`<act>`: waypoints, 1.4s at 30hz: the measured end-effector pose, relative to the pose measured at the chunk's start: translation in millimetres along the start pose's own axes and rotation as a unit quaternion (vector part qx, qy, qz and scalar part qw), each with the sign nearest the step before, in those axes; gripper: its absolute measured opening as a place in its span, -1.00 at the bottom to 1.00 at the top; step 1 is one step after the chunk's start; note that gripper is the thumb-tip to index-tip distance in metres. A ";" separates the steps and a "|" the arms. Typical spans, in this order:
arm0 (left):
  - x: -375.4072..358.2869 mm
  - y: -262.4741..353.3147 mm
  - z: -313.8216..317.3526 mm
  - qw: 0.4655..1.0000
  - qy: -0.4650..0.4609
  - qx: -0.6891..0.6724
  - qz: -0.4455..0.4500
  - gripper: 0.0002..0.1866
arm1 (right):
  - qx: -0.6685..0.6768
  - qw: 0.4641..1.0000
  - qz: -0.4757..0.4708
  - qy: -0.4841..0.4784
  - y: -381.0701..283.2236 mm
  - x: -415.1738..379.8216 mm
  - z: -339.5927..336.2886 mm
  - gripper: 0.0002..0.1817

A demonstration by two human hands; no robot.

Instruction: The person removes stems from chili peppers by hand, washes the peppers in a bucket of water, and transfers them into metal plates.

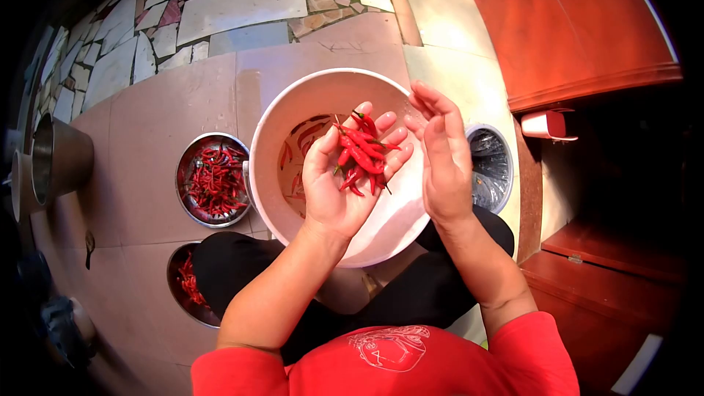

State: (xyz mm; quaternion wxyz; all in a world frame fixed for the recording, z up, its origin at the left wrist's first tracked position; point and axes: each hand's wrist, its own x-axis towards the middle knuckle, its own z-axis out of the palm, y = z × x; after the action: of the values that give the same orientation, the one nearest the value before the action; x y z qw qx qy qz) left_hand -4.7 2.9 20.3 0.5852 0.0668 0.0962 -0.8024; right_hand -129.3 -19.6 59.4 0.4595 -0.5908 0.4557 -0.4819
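My left hand (334, 194) is palm up and cupped around a small pile of red chili peppers (361, 152), some with stems. It is above a large white bucket (381, 240) standing between my legs. Inside the bucket, more red chilies (286, 154) lie in what looks like water, partly hidden by my hands. My right hand (446, 161) is just right of the pile, over the bucket's right side. Its fingers are stretched out and hold nothing.
Left of the bucket sits a metal bowl of red chilies (214, 182); a second bowl (176, 268) is partly behind my knee. A bin lined with clear plastic (490, 161) stands at right, near a red wooden cabinet (572, 22). Metal pots (70, 158) are far left.
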 end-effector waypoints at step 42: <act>18.7 11.4 0.1 0.978 0.019 0.039 0.205 -0.10 | 0.630 0.745 0.112 0.187 39.0 11.0 57.1 -0.33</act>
State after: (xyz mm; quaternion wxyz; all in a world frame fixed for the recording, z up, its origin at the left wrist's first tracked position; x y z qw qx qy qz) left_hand 0.4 -17.8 15.4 0.7321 0.1233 0.0598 -0.6673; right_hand -75.2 -30.8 16.3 0.6831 -0.0097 0.1880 -0.7057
